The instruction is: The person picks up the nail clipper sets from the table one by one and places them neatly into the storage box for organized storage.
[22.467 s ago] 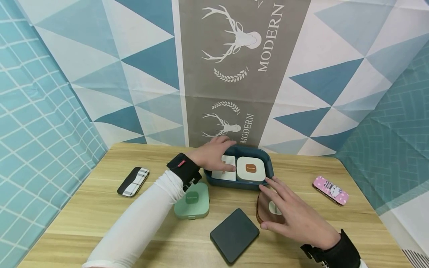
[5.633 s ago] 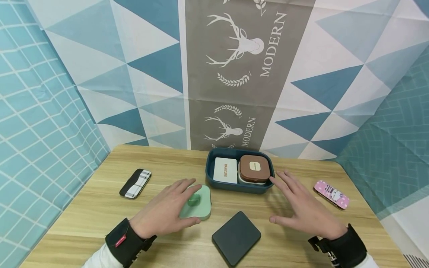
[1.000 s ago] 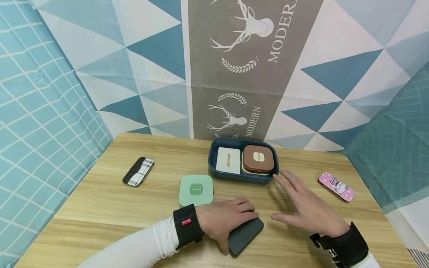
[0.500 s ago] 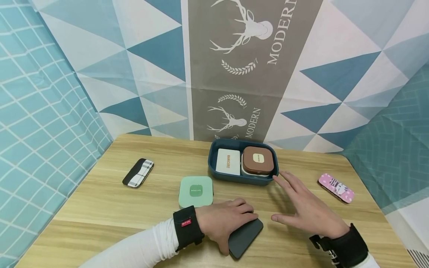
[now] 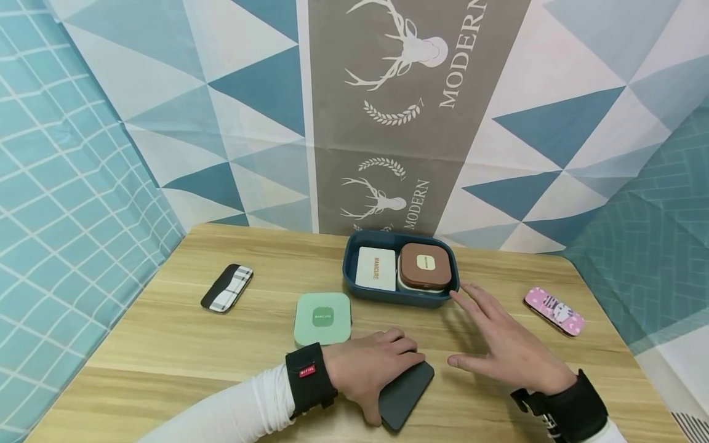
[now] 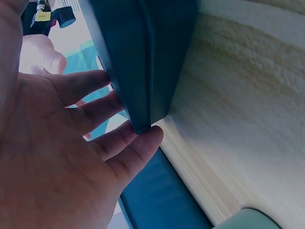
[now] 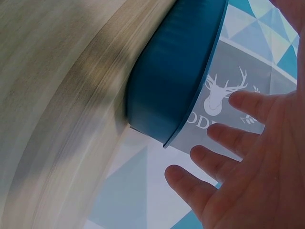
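Observation:
In the head view, my left hand (image 5: 368, 372) grips a flat dark grey rectangular case (image 5: 407, 394) lying on the table, thumb along its near-left edge and fingers over the far side. The left wrist view shows the fingertips (image 6: 147, 138) at the corner of this case (image 6: 138, 57). My right hand (image 5: 506, 344) is spread and holds nothing, its fingertips close to the right corner of a dark blue tray (image 5: 401, 296). Inside the tray are a white card-like box (image 5: 376, 269) marked MANICURE and a brown square case (image 5: 425, 266), stacked on a white case (image 5: 423, 290).
A mint green manicure case (image 5: 323, 319) lies just left of the dark case. Further left is a black-and-plaid slim case (image 5: 227, 288), and at the far right a pink cartoon slim case (image 5: 554, 311). Patterned cloth walls (image 5: 382, 147) stand behind the wooden table (image 5: 183, 344).
Since the oldest frame, the brown case has gone from the table onto the white case in the tray. My left hand has moved from tray to green case to dark case; little changed this last second.

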### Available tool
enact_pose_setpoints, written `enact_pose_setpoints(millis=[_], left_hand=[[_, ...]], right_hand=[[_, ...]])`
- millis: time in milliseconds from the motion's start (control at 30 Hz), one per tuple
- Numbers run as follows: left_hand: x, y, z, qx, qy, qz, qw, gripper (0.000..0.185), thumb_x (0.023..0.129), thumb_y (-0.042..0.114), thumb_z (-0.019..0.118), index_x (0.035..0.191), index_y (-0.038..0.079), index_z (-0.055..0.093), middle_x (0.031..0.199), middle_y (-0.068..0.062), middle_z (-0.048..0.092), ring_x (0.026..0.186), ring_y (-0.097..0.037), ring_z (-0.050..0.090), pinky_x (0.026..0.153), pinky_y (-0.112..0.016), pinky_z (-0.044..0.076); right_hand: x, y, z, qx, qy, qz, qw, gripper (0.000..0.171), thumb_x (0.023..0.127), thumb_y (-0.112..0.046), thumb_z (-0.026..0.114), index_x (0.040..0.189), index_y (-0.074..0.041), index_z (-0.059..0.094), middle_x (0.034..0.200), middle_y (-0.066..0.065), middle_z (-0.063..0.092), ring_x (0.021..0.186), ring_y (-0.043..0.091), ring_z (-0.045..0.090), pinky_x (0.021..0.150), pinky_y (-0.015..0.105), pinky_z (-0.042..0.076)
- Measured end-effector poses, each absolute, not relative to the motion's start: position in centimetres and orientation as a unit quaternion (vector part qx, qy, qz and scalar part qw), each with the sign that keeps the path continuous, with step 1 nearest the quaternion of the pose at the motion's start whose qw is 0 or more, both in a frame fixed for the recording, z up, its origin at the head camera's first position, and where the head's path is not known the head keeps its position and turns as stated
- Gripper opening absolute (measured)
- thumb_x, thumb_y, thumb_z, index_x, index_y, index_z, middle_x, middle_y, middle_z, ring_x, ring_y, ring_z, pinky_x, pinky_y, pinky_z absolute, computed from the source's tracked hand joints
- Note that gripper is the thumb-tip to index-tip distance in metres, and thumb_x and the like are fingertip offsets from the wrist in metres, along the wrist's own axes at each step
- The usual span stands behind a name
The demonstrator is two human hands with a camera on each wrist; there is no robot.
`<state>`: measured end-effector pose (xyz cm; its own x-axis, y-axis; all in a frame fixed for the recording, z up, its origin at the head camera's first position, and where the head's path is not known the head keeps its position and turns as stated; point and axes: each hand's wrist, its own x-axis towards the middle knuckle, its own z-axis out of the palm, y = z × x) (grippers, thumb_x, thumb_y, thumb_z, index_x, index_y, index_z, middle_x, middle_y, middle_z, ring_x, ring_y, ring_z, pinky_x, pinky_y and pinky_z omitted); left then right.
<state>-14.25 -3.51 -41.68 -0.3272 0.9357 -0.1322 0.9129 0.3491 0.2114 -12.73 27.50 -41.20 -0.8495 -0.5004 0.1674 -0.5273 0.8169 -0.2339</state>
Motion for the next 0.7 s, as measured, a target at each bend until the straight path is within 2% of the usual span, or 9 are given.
enact_pose_setpoints(millis=[700], left_hand=[[-14.2,-4.3,-39.9,0.548,0.829,0.074,0.084,0.114,0.065,0.056,0.097,0.158,0.016,0.045,0.152,0.005,0.048,0.133,-0.013,0.043,0.113,-0.025,0.040]], right_hand=[[-12.7,27.4,-41.3,0.275,-0.950,0.140,0.053,0.106,0.088,-0.072,0.074,0.169,-0.020,0.029,0.173,0.014,0.023,0.154,0.041,0.031,0.106,0.061,0.050]])
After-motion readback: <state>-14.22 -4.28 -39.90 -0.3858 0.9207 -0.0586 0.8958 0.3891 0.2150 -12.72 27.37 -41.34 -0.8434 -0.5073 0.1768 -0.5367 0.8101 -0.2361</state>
